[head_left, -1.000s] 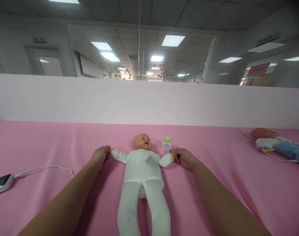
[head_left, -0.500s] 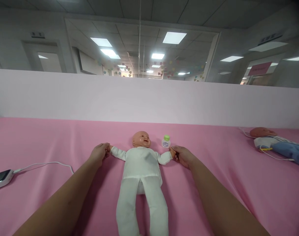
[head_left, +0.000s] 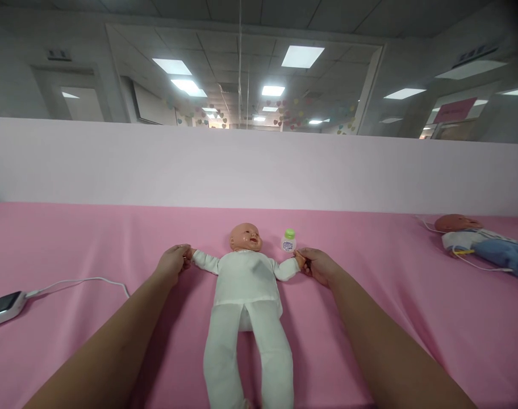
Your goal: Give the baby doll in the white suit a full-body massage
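On its back on the pink sheet [head_left: 344, 335] lies a baby doll [head_left: 247, 278] in a white top and white trousers, its arms stretched out sideways. My left hand [head_left: 174, 264] is closed around the doll's hand on the left of the view. The doll's other hand is pinched between the fingers of my right hand [head_left: 321, 266]. Just beyond my right fingertips stands a small clear bottle [head_left: 288, 241] with a green cap, beside the doll's head.
A white device with a dark screen [head_left: 4, 308] and a white cable [head_left: 80, 280] lies at the left. At the far right lies a second doll [head_left: 493, 247] in blue and white, with thin tubing. A low white wall [head_left: 259, 167] and glass stand behind.
The view has shifted slightly, with the things on the sheet a little higher in it. Both hands keep hold of the doll's hands; nothing else has visibly moved.
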Demonstrator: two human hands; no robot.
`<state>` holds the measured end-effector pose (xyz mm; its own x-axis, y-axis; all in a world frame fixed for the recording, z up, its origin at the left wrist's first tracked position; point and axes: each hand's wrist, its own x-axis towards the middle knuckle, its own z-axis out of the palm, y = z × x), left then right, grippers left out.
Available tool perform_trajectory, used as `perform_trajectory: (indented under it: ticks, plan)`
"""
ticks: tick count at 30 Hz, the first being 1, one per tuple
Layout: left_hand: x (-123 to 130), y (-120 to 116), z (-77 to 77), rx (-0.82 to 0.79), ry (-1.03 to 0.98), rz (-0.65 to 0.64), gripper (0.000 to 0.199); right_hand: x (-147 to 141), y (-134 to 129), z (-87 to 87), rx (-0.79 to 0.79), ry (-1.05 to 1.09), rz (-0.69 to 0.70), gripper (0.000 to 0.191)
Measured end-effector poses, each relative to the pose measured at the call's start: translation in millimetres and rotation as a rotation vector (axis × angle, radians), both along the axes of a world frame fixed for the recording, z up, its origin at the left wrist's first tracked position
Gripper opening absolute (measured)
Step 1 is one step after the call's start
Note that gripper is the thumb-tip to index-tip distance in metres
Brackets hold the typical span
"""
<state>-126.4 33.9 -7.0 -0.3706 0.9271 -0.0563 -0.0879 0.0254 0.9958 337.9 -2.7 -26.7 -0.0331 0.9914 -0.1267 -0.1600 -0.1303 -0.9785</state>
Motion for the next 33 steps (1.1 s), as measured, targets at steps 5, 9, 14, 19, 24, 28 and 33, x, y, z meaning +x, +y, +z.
perform_trajectory:
  ticks: [5,9,14,19,24,28,33]
  plan:
    - [1,-1,1.7,-0.010,0.011,0.018,0.022,0,-1,-0.8,0.012,-0.003,-0.008,0.028]
    - [2,-1,3.5,-0.024,0.012,0.027,0.021,-1,-3,1.4,0.008,0.018,-0.019,0.030]
    - [4,-4,6.7,-0.038,-0.002,0.034,0.024,2,-4,3.6,-0.007,0.038,0.040,0.025]
    - [6,-6,9.2,-0.032,-0.022,0.029,0.025,7,-4,4.9,-0.017,0.072,0.069,0.019]
    - [5,-6,9.8,-0.063,-0.042,0.035,0.030,8,-5,6.5,-0.019,0.093,0.084,0.021]
    - [5,-6,9.9,-0.072,-0.054,0.029,0.030,7,-7,6.4,-0.010,0.095,0.090,0.026]
    - [6,-6,10.4,-0.071,-0.049,0.022,0.028,6,-10,7.7,0.026,0.109,0.116,0.025]
